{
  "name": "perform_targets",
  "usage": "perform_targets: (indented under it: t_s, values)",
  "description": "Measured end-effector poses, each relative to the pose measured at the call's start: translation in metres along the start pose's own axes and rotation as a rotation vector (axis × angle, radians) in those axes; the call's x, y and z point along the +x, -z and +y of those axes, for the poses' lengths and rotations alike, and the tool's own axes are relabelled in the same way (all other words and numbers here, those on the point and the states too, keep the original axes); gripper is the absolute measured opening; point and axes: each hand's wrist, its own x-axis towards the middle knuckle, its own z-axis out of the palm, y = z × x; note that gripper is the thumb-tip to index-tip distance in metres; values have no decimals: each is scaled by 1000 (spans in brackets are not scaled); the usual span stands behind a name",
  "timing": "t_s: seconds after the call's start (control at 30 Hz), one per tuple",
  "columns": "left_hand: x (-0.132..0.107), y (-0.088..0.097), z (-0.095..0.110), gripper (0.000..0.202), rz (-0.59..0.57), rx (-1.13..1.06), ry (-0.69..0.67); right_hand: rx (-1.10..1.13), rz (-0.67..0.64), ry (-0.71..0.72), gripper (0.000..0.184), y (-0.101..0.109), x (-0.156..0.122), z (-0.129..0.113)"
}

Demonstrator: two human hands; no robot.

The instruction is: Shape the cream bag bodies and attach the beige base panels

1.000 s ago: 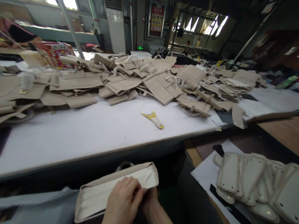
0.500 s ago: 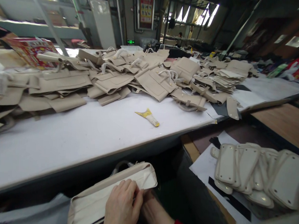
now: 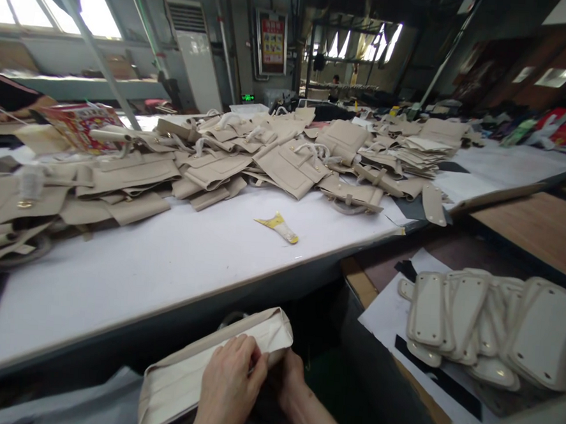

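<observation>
A beige handbag [image 3: 171, 391] lies tilted at the bottom centre, its pale bottom facing up and part of a handle showing behind it. My left hand [image 3: 232, 378] is closed on the bag's near edge, thumb and fingers pinching the rim close to its right end. Against the bag's right side sits my right hand [image 3: 291, 374], gripping there. Its fingertips are mostly hidden behind the bag and my left hand.
Beyond a dark gap, a white-topped table [image 3: 164, 269] carries a heap of beige bag pieces [image 3: 290, 167] and a yellow-and-white flat piece [image 3: 279, 227]. At right, stacked pale bag base panels [image 3: 472, 319] rest on paper. Another person's arm [image 3: 25, 103] shows at far left.
The handbag has shifted slightly right at its left end. My right hand has come up more into sight beside the bag's end. The camera view has tilted a little.
</observation>
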Motion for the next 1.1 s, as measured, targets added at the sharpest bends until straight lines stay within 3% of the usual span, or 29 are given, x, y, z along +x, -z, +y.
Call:
perform_targets:
  t_s: [0.07,0.13,0.2,0.27,0.33,0.5,0.63,0.77,0.93,1.1]
  values:
    - [-1,1,1,21,9,9,5,-109,73,106,41,24,-16,-21]
    - [-2,1,3,20,12,12,6,-229,60,304,25,43,-39,-47]
    - [-2,1,4,20,16,9,1,-494,-103,723,24,50,-63,-71]
    - [-3,1,4,21,23,9,-6,-804,-258,1180,42,46,-81,-88]
    - [-4,0,4,21,33,17,-15,-1044,-284,1430,50,35,-90,-95]
    - [-8,-1,5,20,98,58,-45,-1346,-146,1523,49,19,-84,-82]
    - [-16,-5,3,18,195,92,-106,-1456,-170,1571,52,23,-80,-74]
    - [-30,-6,-8,13,299,46,-118,-1429,-168,1611,55,20,-81,-69]
    - [-45,2,-30,17,258,-44,19,-1357,-224,1663,60,6,-85,-51]
    - [-59,12,-47,16,259,-82,99,-1266,-267,1616,59,-9,-88,-37]
